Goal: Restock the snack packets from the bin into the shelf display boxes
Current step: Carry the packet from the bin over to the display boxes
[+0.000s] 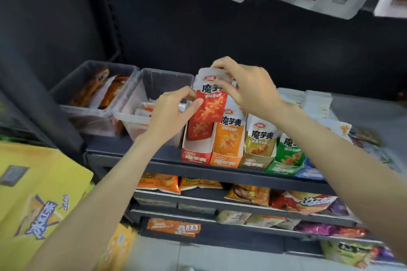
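Head view: a red snack packet is held upright just above the red display box, at its left edge pinched by the fingers of the left hand and at its top pinched by the right hand. Left of the box a clear bin is seen; an orange display box touches its right side.
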